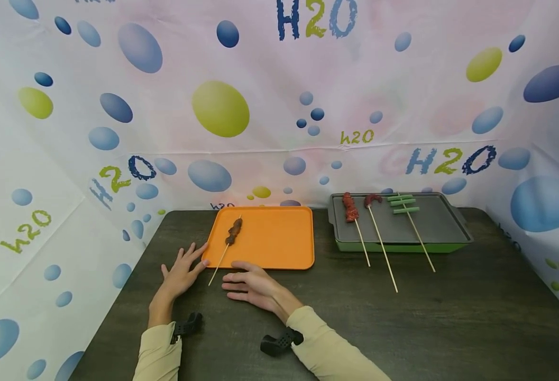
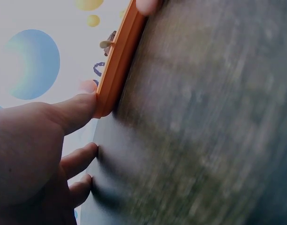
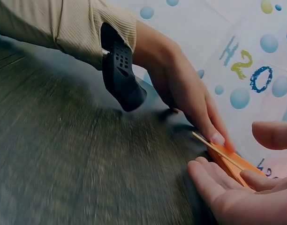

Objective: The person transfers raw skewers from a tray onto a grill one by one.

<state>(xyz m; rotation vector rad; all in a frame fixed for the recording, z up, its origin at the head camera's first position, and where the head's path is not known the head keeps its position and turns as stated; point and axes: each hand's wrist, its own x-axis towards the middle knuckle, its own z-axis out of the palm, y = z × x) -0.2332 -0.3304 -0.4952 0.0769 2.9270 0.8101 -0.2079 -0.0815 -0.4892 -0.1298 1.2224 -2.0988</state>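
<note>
Touching the near-left corner of the orange tray, the left hand has its fingers spread. The right hand is at the near edge, fingers loosely extended; whether they meet the tray I cannot tell. The brown meat skewer lies on the tray, its stick overhanging the worktop; the left wrist view mostly hides it, and the right wrist view crops the right hand.

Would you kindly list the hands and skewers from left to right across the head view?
Left hand, skewer of brown chunks, right hand, skewer of red chunks, skewer with curled red piece, skewer of green sticks.
</note>
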